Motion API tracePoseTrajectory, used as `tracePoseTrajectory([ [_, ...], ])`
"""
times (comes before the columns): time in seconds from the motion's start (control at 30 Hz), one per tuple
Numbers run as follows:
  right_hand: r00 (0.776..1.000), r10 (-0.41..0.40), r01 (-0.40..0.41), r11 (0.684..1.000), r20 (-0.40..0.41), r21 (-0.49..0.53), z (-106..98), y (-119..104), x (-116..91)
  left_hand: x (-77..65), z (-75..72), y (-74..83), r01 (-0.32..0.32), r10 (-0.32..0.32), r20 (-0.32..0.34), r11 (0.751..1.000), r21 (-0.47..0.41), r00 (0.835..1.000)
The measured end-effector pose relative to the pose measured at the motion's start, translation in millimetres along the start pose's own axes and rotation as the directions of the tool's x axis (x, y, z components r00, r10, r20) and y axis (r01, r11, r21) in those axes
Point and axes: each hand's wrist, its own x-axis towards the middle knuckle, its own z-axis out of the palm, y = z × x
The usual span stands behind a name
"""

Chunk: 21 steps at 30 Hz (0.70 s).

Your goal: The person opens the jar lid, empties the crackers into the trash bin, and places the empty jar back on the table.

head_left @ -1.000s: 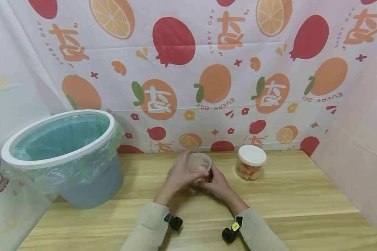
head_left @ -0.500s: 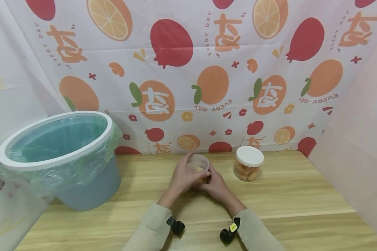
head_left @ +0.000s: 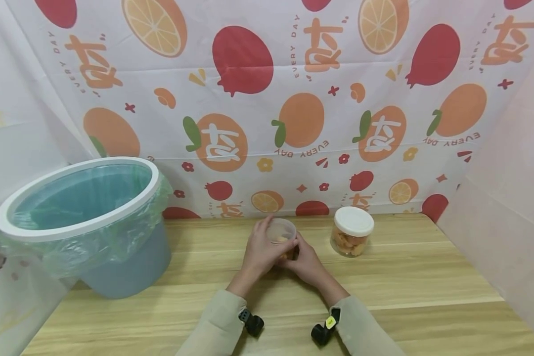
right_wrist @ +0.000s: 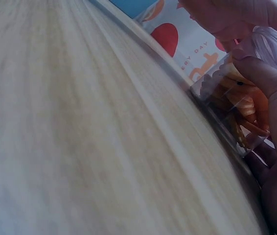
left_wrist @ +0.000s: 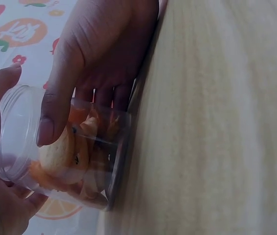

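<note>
A clear plastic jar [head_left: 281, 226] stands upright on the wooden table, its mouth facing up with no lid visible on it. Pale and orange-brown snack pieces [left_wrist: 60, 154] fill its lower part. My left hand [head_left: 258, 251] curls round the upper part of the jar, thumb toward me near the rim. Lower down, my right hand [head_left: 308, 263] grips the body from the right; its thumb [left_wrist: 55, 112] presses the near side and its fingers go behind. In the right wrist view the left hand [right_wrist: 236, 17] is partly cut off at the top edge.
To the right stands a second clear jar [head_left: 348, 242] of similar snacks under a white lid [head_left: 354, 221]. A blue-grey bin [head_left: 129, 269] with a white rim and green plastic liner is at the left. A fruit-print cloth [head_left: 253, 138] hangs behind the table [head_left: 409, 287].
My left wrist has shifted slightly to the right while that hand stays at the jar's upper part. The right hand keeps its grip. The whole head view has moved a little.
</note>
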Motion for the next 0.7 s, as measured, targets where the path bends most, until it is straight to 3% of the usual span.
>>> tracePoseTrajectory([
  [0.27,0.999,0.032,-0.032,0.999,0.005,-0.004,0,-19,-4,-0.7,0.0,1.0,-0.006,0.006,-0.009,1.000,0.000,1.000],
  [0.43,1.000,0.019,-0.019,1.000,-0.016,-0.003,2,-4,-1,0.6,-3.0,6.3,-0.014,0.014,-0.031,1.000,-0.016,0.999],
  [0.7,0.999,0.037,-0.037,0.999,-0.003,-0.025,-1,-2,-2,4.9,-19.3,14.2,-0.023,0.022,-0.058,1.000,-0.019,0.998],
])
